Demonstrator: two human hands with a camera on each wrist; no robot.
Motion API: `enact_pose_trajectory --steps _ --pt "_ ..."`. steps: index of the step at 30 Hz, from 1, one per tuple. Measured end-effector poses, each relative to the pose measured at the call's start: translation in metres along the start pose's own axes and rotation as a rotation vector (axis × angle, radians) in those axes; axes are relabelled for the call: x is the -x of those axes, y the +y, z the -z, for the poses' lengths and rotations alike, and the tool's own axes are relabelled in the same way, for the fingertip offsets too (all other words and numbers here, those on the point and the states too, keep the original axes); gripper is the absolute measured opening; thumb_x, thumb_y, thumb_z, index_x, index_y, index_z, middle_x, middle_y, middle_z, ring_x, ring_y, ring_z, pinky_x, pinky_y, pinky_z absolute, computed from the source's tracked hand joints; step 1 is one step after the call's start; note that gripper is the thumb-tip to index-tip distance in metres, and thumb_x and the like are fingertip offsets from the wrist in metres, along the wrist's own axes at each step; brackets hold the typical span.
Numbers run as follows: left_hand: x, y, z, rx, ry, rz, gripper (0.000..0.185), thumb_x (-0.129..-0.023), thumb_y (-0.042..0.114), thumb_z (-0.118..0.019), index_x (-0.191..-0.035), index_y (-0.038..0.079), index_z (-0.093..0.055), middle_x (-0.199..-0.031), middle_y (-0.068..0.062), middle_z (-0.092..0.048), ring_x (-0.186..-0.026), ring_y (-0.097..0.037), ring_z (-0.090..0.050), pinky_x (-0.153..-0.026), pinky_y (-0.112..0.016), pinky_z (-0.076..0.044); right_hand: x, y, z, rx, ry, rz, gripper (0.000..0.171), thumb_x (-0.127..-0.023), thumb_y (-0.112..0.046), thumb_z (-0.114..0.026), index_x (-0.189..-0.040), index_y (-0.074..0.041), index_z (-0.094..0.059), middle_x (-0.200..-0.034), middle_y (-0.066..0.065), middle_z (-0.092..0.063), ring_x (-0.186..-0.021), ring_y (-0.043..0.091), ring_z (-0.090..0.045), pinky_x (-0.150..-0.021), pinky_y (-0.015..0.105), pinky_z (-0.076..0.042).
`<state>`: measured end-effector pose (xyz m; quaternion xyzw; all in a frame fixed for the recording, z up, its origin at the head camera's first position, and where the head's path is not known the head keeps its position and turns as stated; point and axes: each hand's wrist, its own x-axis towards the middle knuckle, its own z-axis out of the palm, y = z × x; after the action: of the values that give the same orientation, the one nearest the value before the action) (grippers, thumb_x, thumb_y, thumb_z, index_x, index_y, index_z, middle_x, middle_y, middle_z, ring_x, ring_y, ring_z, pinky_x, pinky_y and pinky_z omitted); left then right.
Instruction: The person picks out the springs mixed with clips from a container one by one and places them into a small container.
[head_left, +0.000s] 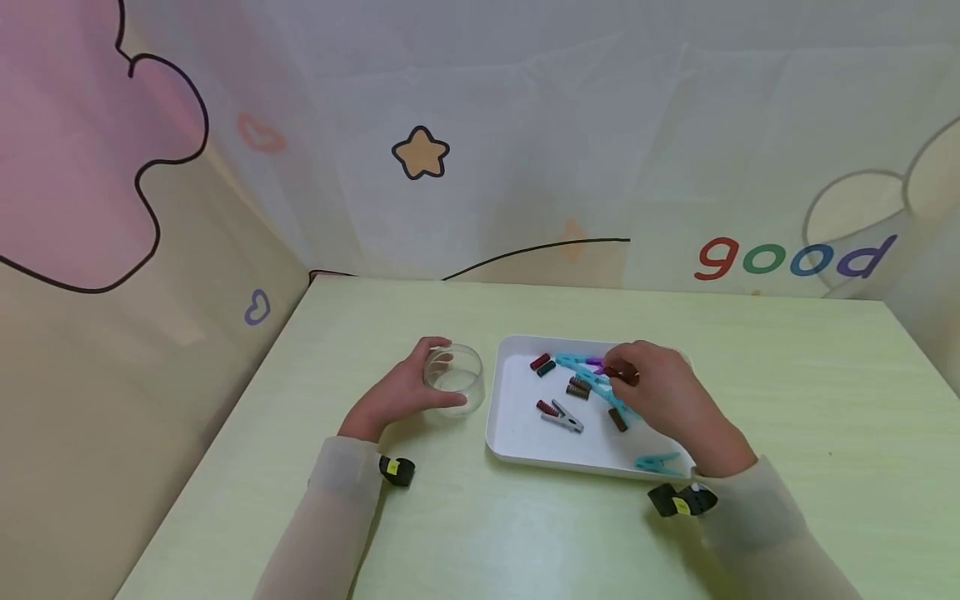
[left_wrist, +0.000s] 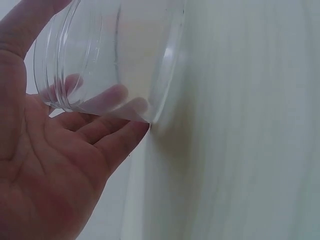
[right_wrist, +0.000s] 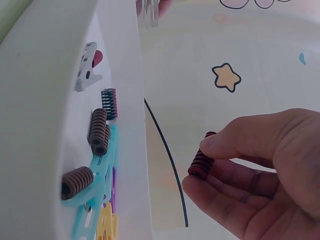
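2 hands work over a pale green bench (head_left: 787, 417). The left hand (head_left: 393, 398) cups a clear glass jar (head_left: 453, 381) that stands on the bench just left of a white tray (head_left: 517, 433); its fingers (left_wrist: 107, 131) curl round the jar's lower wall and the thumb runs up the near side, as the left wrist view shows. The right hand (head_left: 663, 396) hovers above the far right part of the tray and pinches a small dark red spring (right_wrist: 201, 161) between thumb and forefinger, clear of the tray floor, with the other fingers (right_wrist: 235, 200) curled beneath it.

Inside the tray lie several loose pieces: turquoise clothespin halves (head_left: 592, 379), a brown spring (head_left: 577, 387) touching them, a red spring (head_left: 539, 362) and a dark teal spring (head_left: 546, 368) side by side near the far left corner, a grey clothespin half (head_left: 564, 417) with another red spring at its end, and another brown spring (head_left: 617, 419). A turquoise clothespin (head_left: 657, 461) sits at the tray's near right edge, just beside the right wrist. Both wrists carry a black camera band (head_left: 396, 470). A printed cloth with a star (head_left: 421, 153) and the word "good" (head_left: 795, 258) hangs behind the bench.
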<state>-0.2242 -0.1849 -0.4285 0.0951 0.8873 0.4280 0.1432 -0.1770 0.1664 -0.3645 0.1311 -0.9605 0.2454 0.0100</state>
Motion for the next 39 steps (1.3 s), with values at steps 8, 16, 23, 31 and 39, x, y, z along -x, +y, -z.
enact_pose_trajectory --steps 8,16,23,31,39 --pt "-0.001 -0.001 -0.001 0.001 -0.009 -0.002 0.094 -0.068 0.049 -0.085 -0.141 0.031 -0.03 -0.142 -0.002 -0.05 -0.135 -0.022 -0.044 -0.11 -0.047 -0.036 -0.004 -0.009 -0.002 -0.022 -0.001 0.008 0.024 -0.085 -0.007 -0.071 -0.109 -0.006 -0.068 -0.1 0.01 -0.066 -0.086 0.023 -0.059 -0.077 0.038 -0.056" --pt "-0.001 0.0 -0.001 0.03 -0.03 -0.002 0.091 -0.07 0.041 -0.086 -0.141 0.029 -0.03 -0.143 -0.001 -0.051 -0.136 -0.02 -0.044 -0.111 -0.047 -0.035 -0.01 -0.014 -0.008 -0.03 0.009 0.057 0.019 -0.087 -0.006 -0.069 -0.105 -0.007 -0.068 -0.096 0.008 -0.065 -0.083 0.021 -0.058 -0.076 0.038 -0.055" --pt "0.0 0.001 -0.002 0.046 -0.035 0.002 0.089 -0.071 0.038 -0.086 -0.14 0.028 -0.031 -0.143 -0.001 -0.051 -0.136 -0.02 -0.045 -0.11 -0.046 -0.035 -0.014 -0.02 -0.016 -0.037 -0.008 0.061 0.019 -0.086 -0.007 -0.07 -0.106 -0.008 -0.068 -0.097 0.008 -0.065 -0.084 0.021 -0.058 -0.078 0.038 -0.056" --pt "-0.002 0.0 -0.001 0.054 -0.042 -0.004 0.092 -0.068 0.044 -0.087 -0.139 0.029 -0.032 -0.143 -0.001 -0.051 -0.136 -0.02 -0.045 -0.111 -0.047 -0.035 -0.017 -0.026 -0.023 -0.055 -0.012 0.081 0.018 -0.087 -0.007 -0.069 -0.105 -0.008 -0.068 -0.095 0.006 -0.065 -0.084 0.02 -0.057 -0.078 0.037 -0.055" --pt "-0.002 -0.001 -0.001 0.044 -0.041 -0.001 0.092 -0.068 0.042 -0.087 -0.14 0.03 -0.031 -0.144 -0.001 -0.051 -0.136 -0.02 -0.045 -0.111 -0.048 -0.034 -0.02 -0.031 -0.028 -0.074 0.009 0.114 0.016 -0.087 -0.006 -0.067 -0.103 -0.008 -0.069 -0.094 0.005 -0.065 -0.082 0.019 -0.057 -0.076 0.035 -0.054"
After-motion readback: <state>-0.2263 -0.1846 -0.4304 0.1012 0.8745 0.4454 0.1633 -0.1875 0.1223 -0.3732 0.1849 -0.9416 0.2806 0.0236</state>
